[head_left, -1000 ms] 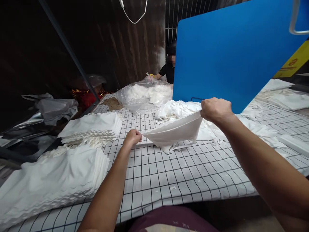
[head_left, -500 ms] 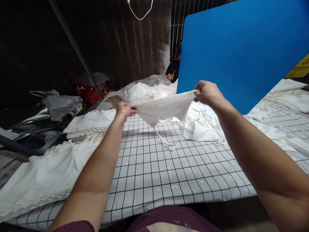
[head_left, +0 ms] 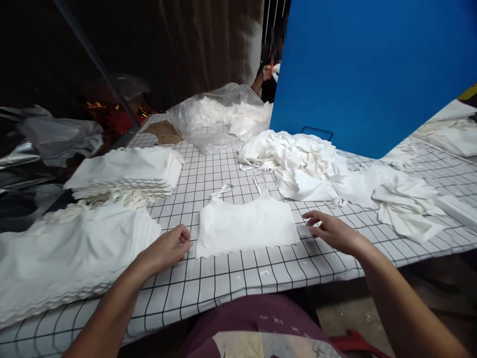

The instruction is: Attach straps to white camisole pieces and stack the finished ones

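Note:
A white camisole top (head_left: 246,226) with thin straps lies flat on the checked cloth, straps pointing away from me and its wavy hem toward me. My left hand (head_left: 169,251) is just off its left edge, fingers loosely bent and a little apart, holding nothing. On the other side my right hand (head_left: 331,231) hovers near the right edge with its fingers apart and empty. To the left are two stacks of similar white tops, a near stack (head_left: 82,243) and a farther stack (head_left: 130,169). A loose heap of white garments (head_left: 298,154) lies beyond the top.
A large blue board (head_left: 365,74) stands at the back right. Clear plastic bags (head_left: 223,107) with white fabric sit at the back, near another person's hand (head_left: 267,72) with something red. Bunched white cloth (head_left: 406,199) lies on the right of the checked tablecloth (head_left: 231,278).
The white top, held up and stretched between both hands before, is now laid flat on the table. Both hands have let go and come lower, nearer to me.

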The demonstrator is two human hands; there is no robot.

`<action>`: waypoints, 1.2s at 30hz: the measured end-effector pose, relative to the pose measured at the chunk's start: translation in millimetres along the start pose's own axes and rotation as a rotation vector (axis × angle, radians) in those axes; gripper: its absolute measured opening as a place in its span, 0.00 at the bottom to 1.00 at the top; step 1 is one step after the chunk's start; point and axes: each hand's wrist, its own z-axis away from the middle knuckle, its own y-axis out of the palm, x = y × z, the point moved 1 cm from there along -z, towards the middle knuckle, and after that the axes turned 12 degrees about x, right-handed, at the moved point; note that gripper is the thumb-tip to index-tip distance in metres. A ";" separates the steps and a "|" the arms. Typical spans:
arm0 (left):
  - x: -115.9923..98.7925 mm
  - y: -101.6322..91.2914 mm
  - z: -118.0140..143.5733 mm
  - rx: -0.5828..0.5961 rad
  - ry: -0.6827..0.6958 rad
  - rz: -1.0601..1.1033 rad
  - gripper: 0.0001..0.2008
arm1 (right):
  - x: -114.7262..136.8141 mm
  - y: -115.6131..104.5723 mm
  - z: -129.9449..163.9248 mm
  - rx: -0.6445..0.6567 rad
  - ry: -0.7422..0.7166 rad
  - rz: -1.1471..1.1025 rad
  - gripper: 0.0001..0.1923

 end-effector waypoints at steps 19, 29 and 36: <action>0.6 45.6 -48.0 -0.091 -0.090 0.691 0.19 | -11.1 38.0 -35.3 -0.267 0.174 0.051 0.15; -15.0 55.8 -42.1 -0.288 -0.078 0.088 0.07 | -13.4 42.0 -35.1 -0.323 0.180 0.106 0.14; -108.9 90.1 -32.2 0.296 0.316 0.608 0.22 | 72.5 42.5 -4.1 -0.323 -0.177 -0.077 0.14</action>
